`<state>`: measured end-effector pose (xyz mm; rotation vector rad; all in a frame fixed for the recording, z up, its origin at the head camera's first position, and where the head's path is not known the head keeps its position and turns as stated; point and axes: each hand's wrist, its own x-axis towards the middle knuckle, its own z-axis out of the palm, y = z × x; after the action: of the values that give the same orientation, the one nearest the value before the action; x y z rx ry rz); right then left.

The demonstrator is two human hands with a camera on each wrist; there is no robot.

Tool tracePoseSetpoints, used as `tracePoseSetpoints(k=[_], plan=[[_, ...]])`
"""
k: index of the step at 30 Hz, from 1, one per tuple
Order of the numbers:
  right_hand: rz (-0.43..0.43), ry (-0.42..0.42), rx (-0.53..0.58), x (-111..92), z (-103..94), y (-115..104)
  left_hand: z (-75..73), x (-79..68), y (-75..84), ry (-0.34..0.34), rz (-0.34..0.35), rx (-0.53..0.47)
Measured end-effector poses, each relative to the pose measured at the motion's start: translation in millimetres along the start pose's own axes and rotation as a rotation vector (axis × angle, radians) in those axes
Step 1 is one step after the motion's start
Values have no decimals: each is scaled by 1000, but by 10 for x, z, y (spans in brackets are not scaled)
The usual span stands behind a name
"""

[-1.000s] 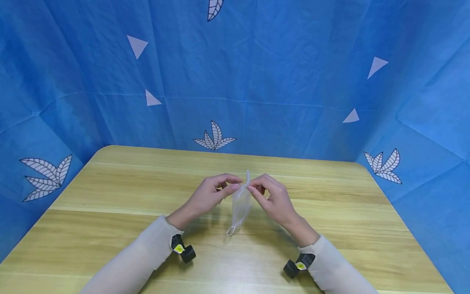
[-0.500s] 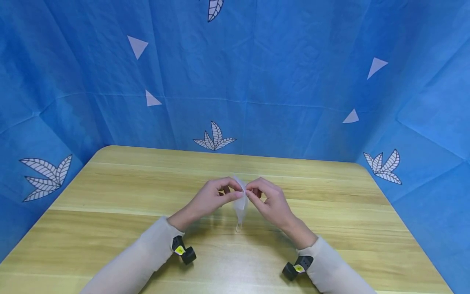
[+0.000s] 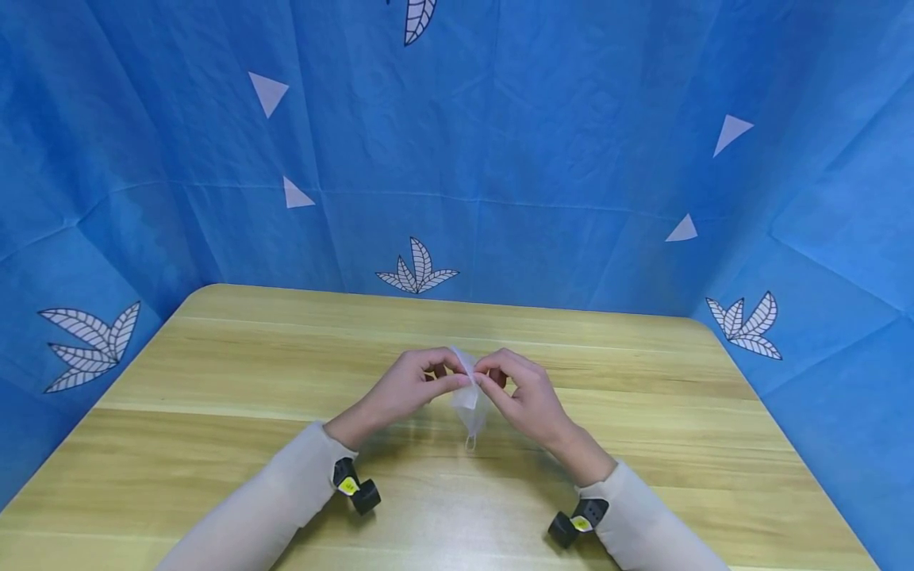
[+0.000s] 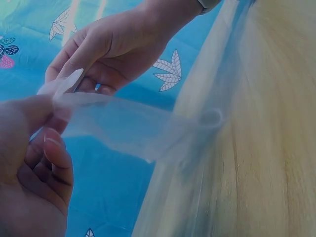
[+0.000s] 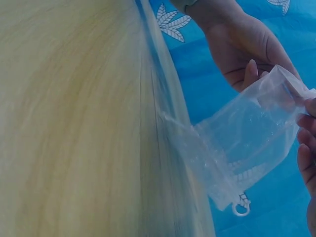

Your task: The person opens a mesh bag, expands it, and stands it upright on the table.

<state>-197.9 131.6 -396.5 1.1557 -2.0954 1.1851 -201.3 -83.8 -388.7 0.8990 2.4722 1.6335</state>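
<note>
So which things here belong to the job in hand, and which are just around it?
Part of the job:
translucent bag, with a white loop at its end
left hand, pinching it
right hand, pinching it

Just around:
wooden table
blue cloth
black wrist devices

The person wears plain, long, pale-grey sleeves [image 3: 264, 500]; at each cuff [image 3: 330, 441] sits a black strap [image 3: 594, 507] bearing a yellow label [image 3: 348, 485] with dark marks and a stubby black cylinder [image 3: 367, 498]; the hands [image 3: 405, 388] are bare.

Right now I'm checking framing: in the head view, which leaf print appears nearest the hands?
The middle leaf print, just above the table's back edge; the others sit higher or farther sideways.
</note>
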Motion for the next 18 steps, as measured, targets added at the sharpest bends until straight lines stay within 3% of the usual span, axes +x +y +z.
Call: tracePoseSetpoints(k=[18], plan=[[37, 12, 19, 35, -56, -39, -38, 1, -1, 30, -70, -39]])
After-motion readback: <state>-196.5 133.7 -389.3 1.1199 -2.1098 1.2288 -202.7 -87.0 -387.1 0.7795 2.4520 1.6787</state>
